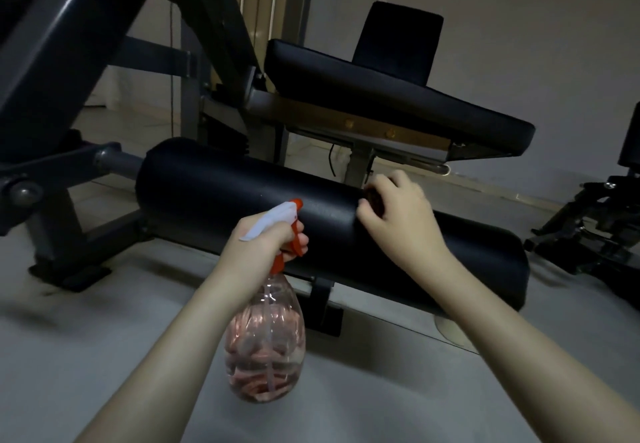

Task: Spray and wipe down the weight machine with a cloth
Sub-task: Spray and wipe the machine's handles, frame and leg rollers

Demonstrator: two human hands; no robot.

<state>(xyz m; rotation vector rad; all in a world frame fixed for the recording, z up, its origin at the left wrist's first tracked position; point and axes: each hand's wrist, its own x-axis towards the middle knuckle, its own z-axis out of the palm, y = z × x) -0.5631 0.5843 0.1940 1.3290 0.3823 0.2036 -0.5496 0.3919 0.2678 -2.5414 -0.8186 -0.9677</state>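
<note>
A long black padded roller (221,196) of the weight machine lies across the middle of the view. My left hand (266,245) grips a clear pinkish spray bottle (265,349) by its white and orange trigger head, nozzle pointing at the roller. My right hand (398,210) is on top of the roller, fingers curled over a small dark cloth (374,200) that is mostly hidden under them. Above the roller sits the machine's black seat pad (381,96).
Dark steel frame beams (69,72) rise at the left, with a foot (69,273) on the pale floor. A black backrest (398,40) stands behind the seat. More dark equipment (595,231) sits at the right edge. Pale floor (104,356) lies below the roller.
</note>
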